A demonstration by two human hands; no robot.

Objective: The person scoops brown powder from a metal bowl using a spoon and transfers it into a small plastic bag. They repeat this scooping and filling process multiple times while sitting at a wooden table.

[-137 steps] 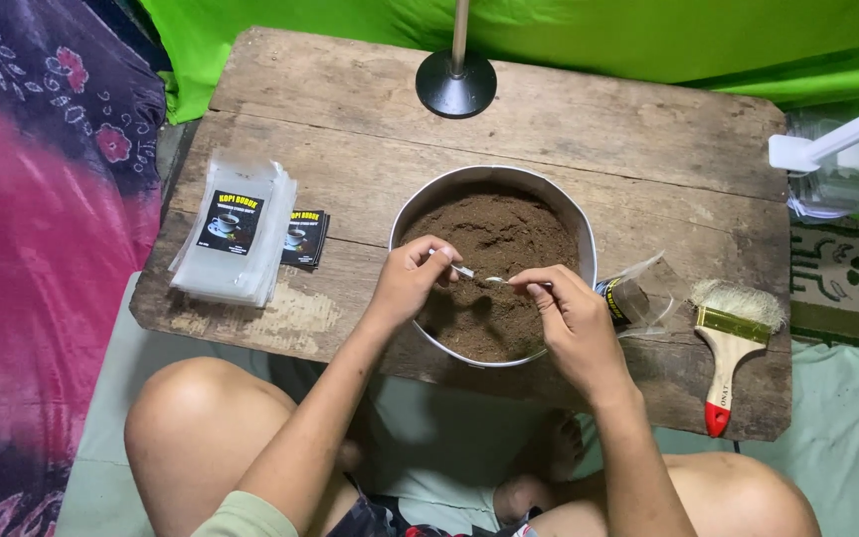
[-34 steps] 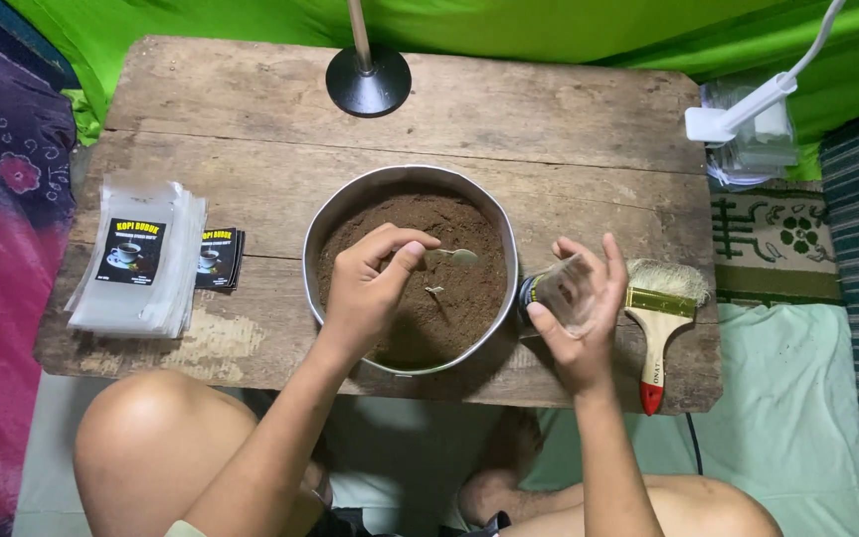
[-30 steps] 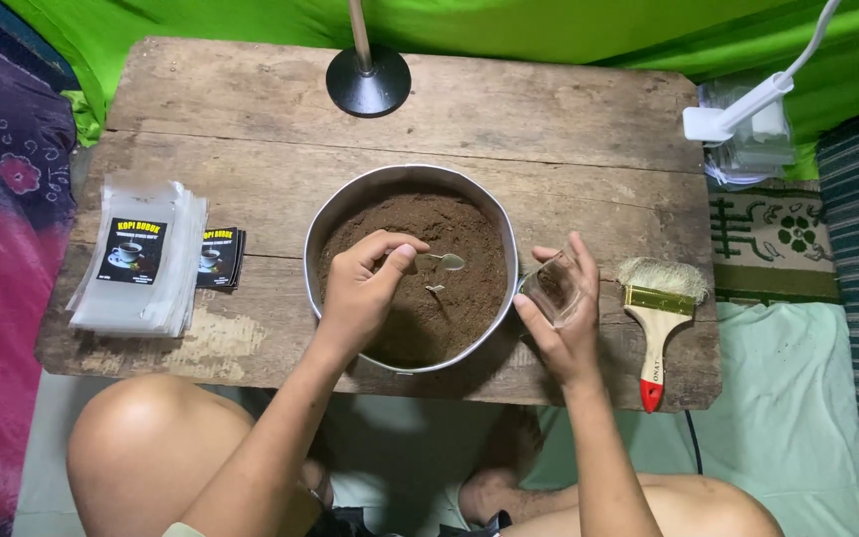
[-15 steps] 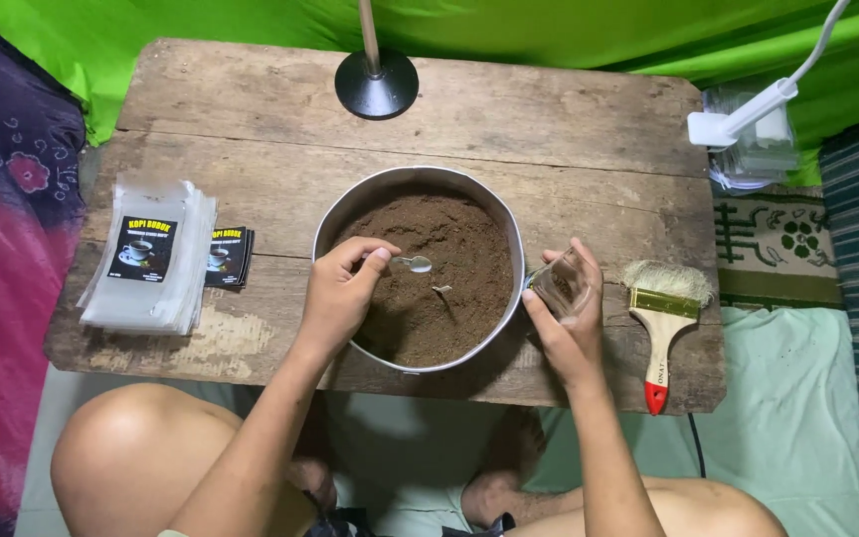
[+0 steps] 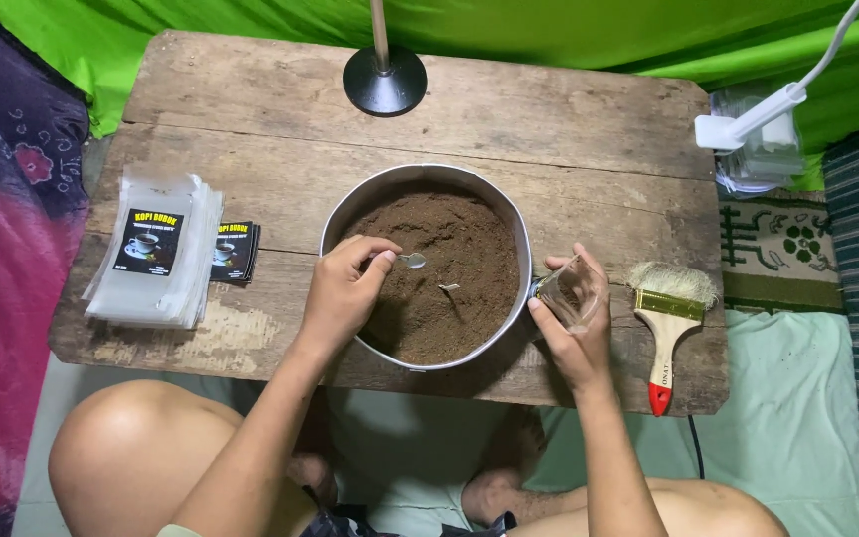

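Note:
A round metal pan [image 5: 424,174] full of brown powder [image 5: 449,268] sits in the middle of a low wooden table [image 5: 549,129]. My left hand [image 5: 342,293] hangs over the pan's left side, pinching a small metal spoon [image 5: 408,260] just above the powder. My right hand [image 5: 574,323] is at the pan's right rim, gripping a small clear plastic pouch [image 5: 561,293] with its mouth toward the pan. A second small metal piece [image 5: 447,287] lies on the powder.
A stack of clear pouches with dark labels [image 5: 156,259] lies at the table's left. A paintbrush with a red-tipped handle [image 5: 666,323] lies right of my right hand. A black lamp base [image 5: 385,80] stands at the back. A white clip lamp [image 5: 758,114] is at far right.
My left hand has lifted the spoon from the powder's centre toward the pan's left side. My right hand has brought the pouch from over the pan to its right rim.

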